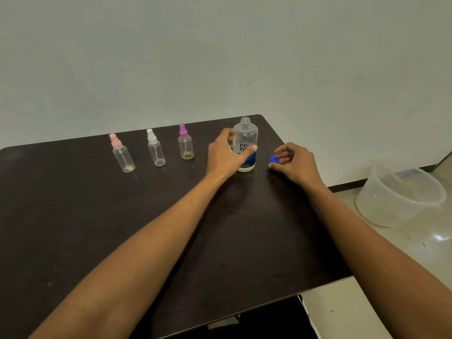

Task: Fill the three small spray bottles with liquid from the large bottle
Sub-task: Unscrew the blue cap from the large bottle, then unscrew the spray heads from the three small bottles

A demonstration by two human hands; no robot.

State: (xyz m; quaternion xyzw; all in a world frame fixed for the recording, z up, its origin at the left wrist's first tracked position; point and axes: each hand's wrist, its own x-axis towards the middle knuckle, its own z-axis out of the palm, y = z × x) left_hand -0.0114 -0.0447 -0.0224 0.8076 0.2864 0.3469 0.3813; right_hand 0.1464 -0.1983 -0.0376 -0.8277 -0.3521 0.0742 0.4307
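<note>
Three small clear spray bottles stand in a row at the back of the dark table (97, 228): one with a pink top (121, 152), one with a white top (155, 148), one with a purple top (185, 145). All three keep their spray tops on. The large clear bottle (245, 133) with a blue label stands upright to their right, its neck uncapped. My left hand (226, 154) is wrapped around its lower half. My right hand (294, 162) rests on the table right of the bottle, pinching the blue cap (274, 159).
A translucent plastic tub (398, 192) sits on the light floor to the right of the table. The table's right edge runs close to my right forearm. A plain wall stands behind the table.
</note>
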